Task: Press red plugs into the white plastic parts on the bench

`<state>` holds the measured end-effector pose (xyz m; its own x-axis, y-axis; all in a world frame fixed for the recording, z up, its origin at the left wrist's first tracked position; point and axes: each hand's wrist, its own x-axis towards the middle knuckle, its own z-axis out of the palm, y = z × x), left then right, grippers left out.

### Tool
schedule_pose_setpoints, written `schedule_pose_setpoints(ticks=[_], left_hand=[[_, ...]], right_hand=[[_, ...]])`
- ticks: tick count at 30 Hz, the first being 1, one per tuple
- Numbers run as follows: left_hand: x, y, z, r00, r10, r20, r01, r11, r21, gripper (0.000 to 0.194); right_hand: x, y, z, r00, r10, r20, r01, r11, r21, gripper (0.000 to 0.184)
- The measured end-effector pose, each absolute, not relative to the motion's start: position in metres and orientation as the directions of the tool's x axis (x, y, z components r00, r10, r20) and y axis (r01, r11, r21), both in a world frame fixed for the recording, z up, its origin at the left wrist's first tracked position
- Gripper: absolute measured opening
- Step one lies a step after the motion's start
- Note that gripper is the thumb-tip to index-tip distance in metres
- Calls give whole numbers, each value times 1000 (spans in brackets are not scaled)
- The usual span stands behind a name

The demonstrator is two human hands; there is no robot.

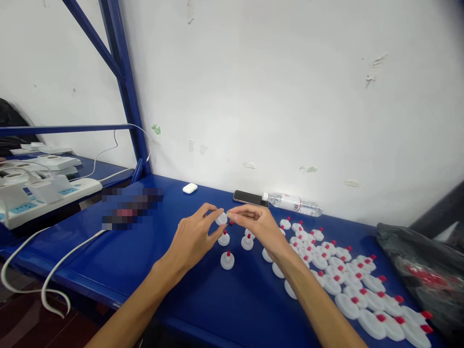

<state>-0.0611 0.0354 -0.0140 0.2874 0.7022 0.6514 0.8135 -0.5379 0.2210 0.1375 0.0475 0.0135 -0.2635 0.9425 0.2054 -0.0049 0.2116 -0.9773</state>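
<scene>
My left hand (194, 238) pinches a small white plastic cap (221, 218) between thumb and fingers above the blue table (159, 270). My right hand (255, 223) meets it from the right, fingertips touching the same cap. Just below the hands stand three white caps with red tips, one at the front (227, 260), one nearer my left hand (224, 238) and one nearer my right hand (247, 241). Several more such caps (348, 282) lie in rows to the right of my right forearm.
A dark phone (249, 197), a lying clear water bottle (293, 203) and a white earbud case (190, 188) sit by the wall. A black plastic bag (420, 270) with red pieces lies at right. White power strips (43, 193) and cables (54, 270) are at left.
</scene>
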Motion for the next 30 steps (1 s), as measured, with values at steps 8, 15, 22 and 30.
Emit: schedule_pose_setpoints(ticks=[8,15,22,30], left_hand=[[-59,33,-12,275,560,781,735,-646,205,29],[-56,27,-9,291,497,818,689,-702,181,22],[-55,27,-7,294,534,792,654,-717,241,30],[-58,31,-7,195,581,790,673,-665,323,24]], right_hand=[[140,43,18,-317,942,110,-124,74,-989,31],[134,35,22,-573,804,159,-306,-31,-951,49],[128,39,17,-393,910,133,-224,45,-974,39],[134,48,15,-200,977,79,-173,44,-984,31]])
